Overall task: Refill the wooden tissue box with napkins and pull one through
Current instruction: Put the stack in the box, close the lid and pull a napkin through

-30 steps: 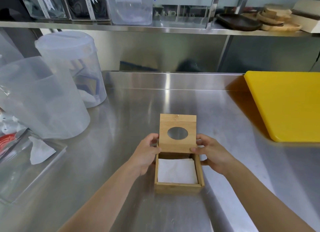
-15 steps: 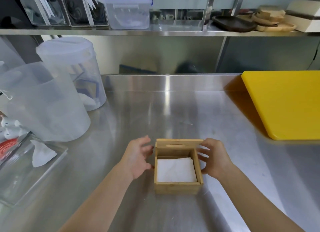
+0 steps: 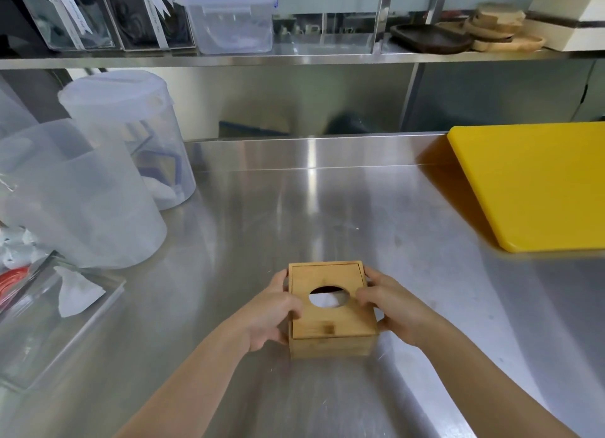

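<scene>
The wooden tissue box (image 3: 330, 344) sits on the steel counter, near its front edge. Its lid (image 3: 327, 320) lies flat on top with an oval hole, and white napkins (image 3: 322, 301) show through the hole, none sticking out. My left hand (image 3: 273, 315) grips the box's left side, thumb resting on the lid. My right hand (image 3: 391, 306) holds the right side, fingers on the lid near the hole.
Two large translucent plastic containers (image 3: 82, 195) stand at the left. A clear acrylic box (image 3: 49, 320) holding a white napkin lies at the front left. A yellow cutting board (image 3: 530, 185) rests at the right. A shelf (image 3: 294, 56) with containers and wooden dishes runs above.
The lid stood upright in both hands, then was tipped back behind the box with the napkins exposed. Now it lies flat on the box, and both hands clasp the box's sides.
</scene>
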### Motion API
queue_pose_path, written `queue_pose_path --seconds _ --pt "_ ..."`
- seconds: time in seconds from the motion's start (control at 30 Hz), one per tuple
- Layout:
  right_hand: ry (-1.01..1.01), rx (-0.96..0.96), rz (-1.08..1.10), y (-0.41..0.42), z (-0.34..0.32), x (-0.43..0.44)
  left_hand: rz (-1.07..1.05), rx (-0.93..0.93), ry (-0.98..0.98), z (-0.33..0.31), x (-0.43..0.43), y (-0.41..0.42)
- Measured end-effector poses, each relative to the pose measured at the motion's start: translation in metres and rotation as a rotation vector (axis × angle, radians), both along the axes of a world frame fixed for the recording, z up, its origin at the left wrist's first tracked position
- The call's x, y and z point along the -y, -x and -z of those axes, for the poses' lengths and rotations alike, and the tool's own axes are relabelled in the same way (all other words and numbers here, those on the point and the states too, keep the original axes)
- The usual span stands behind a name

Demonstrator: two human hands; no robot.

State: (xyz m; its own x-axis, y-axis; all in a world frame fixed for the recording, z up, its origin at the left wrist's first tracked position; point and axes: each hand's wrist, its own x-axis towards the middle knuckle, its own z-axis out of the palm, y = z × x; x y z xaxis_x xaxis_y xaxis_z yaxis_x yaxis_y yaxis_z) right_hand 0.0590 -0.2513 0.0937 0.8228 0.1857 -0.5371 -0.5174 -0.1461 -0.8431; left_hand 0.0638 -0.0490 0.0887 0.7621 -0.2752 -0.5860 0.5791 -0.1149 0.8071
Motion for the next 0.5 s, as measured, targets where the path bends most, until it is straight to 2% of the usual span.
queue_pose_path --seconds 0.17,0.23,0.27,0.37,0.5 --pt "0.055 0.050 -0.031 0.007 -0.002 0.000 0.065 0.101 -0.112 0.000 0.002 0.003" --pt "0.084 0.070 -0.023 0.009 -0.003 -0.001 0.050 0.222 -0.208 0.002 0.006 0.006" --pt "0.105 0.087 -0.014 0.009 -0.002 -0.001 0.044 0.315 -0.287 0.003 0.009 0.009" --pt "0.123 0.111 0.010 0.011 0.000 -0.004 0.133 0.635 -0.685 0.009 0.017 0.016" --pt "0.125 0.144 0.022 0.013 -0.001 -0.004 0.321 0.826 -1.009 0.024 0.022 0.021"
